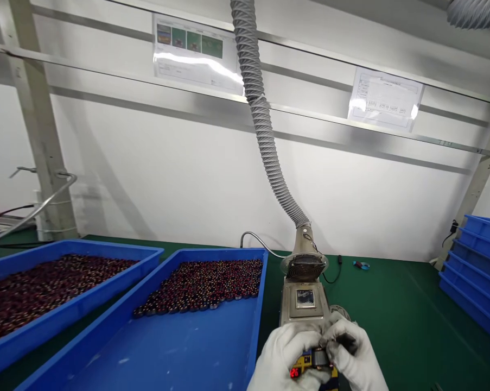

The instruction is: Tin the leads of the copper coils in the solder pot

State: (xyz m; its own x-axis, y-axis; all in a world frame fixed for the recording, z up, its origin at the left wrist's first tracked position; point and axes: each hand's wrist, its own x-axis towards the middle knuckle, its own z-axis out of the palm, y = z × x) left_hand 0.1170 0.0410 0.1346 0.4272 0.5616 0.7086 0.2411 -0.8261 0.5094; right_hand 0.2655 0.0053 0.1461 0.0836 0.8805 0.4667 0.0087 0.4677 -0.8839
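Note:
Both my hands wear white gloves and meet low in the view, right of the middle. My left hand (287, 353) has its fingers curled around a small dark cylindrical part (320, 357). From the other side, my right hand (352, 350) pinches at the same part, with dark-stained fingertips. Just beneath it is a yellow device (305, 360) with a red lit display (295, 372), partly covered by my fingers. Beyond my hands stands a metal box (305, 301) with a small window, under a fume hood (305, 255).
A blue tray (188, 347) left of my hands holds many small dark round parts (208, 282) at its far end. Another blue tray (77, 296) with similar parts lies farther left. Stacked blue trays (475, 277) stand right. A grey flexible duct (265, 119) hangs down to the hood.

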